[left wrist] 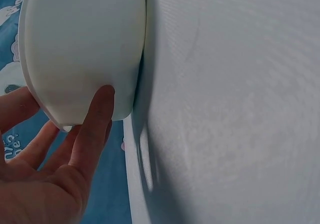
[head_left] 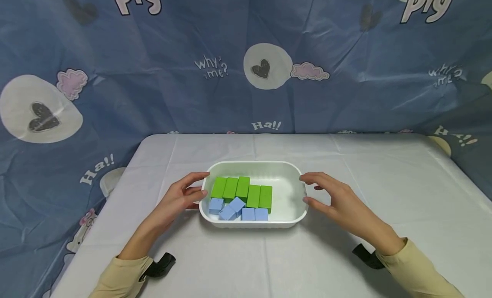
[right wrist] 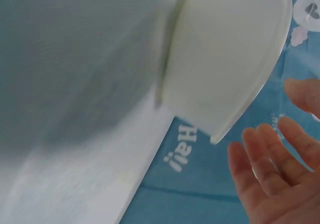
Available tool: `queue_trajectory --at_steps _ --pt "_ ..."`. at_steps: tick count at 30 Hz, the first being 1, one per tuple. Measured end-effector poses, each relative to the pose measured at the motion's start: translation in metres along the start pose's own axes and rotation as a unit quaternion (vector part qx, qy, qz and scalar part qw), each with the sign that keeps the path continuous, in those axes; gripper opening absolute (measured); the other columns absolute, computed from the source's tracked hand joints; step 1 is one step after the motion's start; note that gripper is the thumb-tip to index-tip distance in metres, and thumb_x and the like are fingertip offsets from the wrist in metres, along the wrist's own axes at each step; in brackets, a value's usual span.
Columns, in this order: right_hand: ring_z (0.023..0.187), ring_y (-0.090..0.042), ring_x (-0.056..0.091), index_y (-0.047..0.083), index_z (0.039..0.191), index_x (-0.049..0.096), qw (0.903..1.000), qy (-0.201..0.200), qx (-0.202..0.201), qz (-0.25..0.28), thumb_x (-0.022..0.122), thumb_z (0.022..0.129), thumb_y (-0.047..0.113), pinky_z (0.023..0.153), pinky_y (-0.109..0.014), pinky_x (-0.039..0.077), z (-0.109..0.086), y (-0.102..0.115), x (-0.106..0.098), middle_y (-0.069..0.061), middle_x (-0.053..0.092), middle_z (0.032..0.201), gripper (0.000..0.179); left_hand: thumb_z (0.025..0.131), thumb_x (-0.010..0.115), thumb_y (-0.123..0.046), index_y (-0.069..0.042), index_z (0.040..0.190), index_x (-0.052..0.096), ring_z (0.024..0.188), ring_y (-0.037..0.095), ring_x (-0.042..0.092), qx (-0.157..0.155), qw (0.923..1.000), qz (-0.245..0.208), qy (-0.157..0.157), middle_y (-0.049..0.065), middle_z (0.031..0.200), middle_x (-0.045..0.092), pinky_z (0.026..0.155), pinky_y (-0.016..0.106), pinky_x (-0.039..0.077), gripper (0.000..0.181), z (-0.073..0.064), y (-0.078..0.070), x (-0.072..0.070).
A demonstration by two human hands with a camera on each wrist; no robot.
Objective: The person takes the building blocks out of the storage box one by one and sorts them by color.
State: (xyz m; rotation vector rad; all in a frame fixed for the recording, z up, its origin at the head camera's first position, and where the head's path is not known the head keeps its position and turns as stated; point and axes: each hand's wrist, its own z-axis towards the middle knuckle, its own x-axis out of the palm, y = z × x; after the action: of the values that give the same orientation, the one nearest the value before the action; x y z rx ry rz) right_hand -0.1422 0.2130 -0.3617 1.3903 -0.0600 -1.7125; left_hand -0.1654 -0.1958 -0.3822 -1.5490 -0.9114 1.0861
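A white oval-cornered plastic tray [head_left: 284,191] sits on the cloth-covered table. Green rectangular blocks [head_left: 242,188] stand side by side inside, with light blue cubes [head_left: 248,214] along the near wall. My left hand [head_left: 183,194] is at the tray's left end; its thumb and index fingertips lie at the rim, and in the left wrist view a fairly straight finger [left wrist: 97,116] touches the outer wall. At the right end, my right hand [head_left: 338,200] has its fingers spread beside the rim. The right wrist view shows a gap between those fingers [right wrist: 260,154] and the tray.
White cloth [head_left: 246,264] covers the table. Behind and to the left hangs a blue printed sheet [head_left: 215,106]. Black straps [head_left: 159,266] are on both wrists, over beige sleeves.
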Motion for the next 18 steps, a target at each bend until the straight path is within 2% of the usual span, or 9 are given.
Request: queue_trajectory --at_steps 3,8,14,18 --pt "0.108 -0.013 0.06 0.026 0.13 0.056 0.9992 0.019 0.011 0.034 0.075 0.089 0.018 0.088 -0.037 0.051 0.008 0.003 0.002 0.014 0.056 0.128 0.046 0.096 0.064 -0.015 -0.012 0.146 0.044 0.12 0.031 0.057 0.0 1.0 0.0 0.0 0.021 0.14 0.051 0.082 0.04 0.053 0.054 0.0 0.001 -0.001" --pt "0.111 -0.012 0.058 0.024 0.13 0.057 0.9952 0.05 0.015 0.083 0.076 0.088 0.015 0.089 -0.035 0.05 0.023 0.008 0.005 0.014 0.057 0.126 0.047 0.096 0.063 -0.014 -0.011 0.146 0.043 0.121 0.033 0.056 0.002 1.0 -0.004 0.004 0.022 0.141 0.05 0.082 0.041 0.053 0.054 0.0 0.001 -0.001" --pt "0.111 -0.026 0.06 0.023 0.134 0.055 0.9873 0.099 0.036 0.118 0.076 0.088 0.015 0.091 -0.042 0.049 0.039 0.013 0.013 0.009 0.057 0.129 0.051 0.096 0.064 -0.015 -0.012 0.146 0.043 0.122 0.033 0.055 0.001 1.0 -0.006 0.004 0.021 0.143 0.047 0.082 0.041 0.054 0.054 0.0 0.001 -0.001" --pt "0.119 -0.029 0.056 0.019 0.137 0.052 0.9808 0.138 0.039 0.132 0.075 0.087 0.013 0.096 -0.042 0.048 0.05 0.013 0.021 0.004 0.052 0.135 0.055 0.096 0.064 -0.014 -0.012 0.146 0.043 0.124 0.033 0.054 0.002 0.9999 -0.01 0.006 0.02 0.145 0.045 0.082 0.041 0.054 0.055 0.0 0.001 -0.001"
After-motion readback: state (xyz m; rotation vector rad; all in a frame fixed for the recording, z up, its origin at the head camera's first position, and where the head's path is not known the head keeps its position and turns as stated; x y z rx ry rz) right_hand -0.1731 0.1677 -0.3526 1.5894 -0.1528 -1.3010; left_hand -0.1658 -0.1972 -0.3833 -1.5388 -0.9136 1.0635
